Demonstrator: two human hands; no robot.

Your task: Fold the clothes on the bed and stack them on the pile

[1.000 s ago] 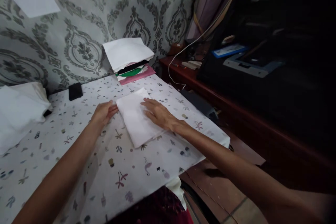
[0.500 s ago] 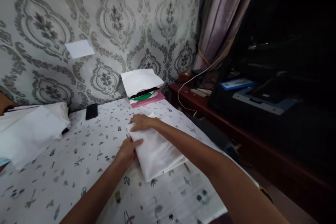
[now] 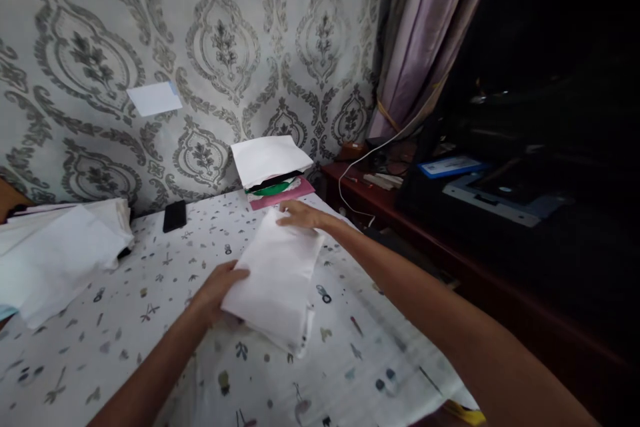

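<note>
A folded white cloth [image 3: 277, 273] lies at an angle above the patterned bed sheet, with loose layers showing along its lower right edge. My left hand [image 3: 220, 290] grips its left edge, thumb on top and the other fingers hidden underneath. At the far top corner, my right hand [image 3: 300, 215] holds the cloth with its fingers bent over the edge. Just beyond my right hand stands a stack of folded cloths [image 3: 273, 159], white on top with black, green and pink layers below.
A larger pile of white cloths [image 3: 65, 253] sits at the left. Near the wall lies a black phone [image 3: 175, 215]. On the right are a reddish-brown wooden ledge [image 3: 360, 183], a white cable [image 3: 345, 190] and a blue-edged item [image 3: 453, 167].
The cloth has turned and shifted, now reaching toward the stack. My right hand has moved right and away from me; my left hand has moved left and slightly nearer.
</note>
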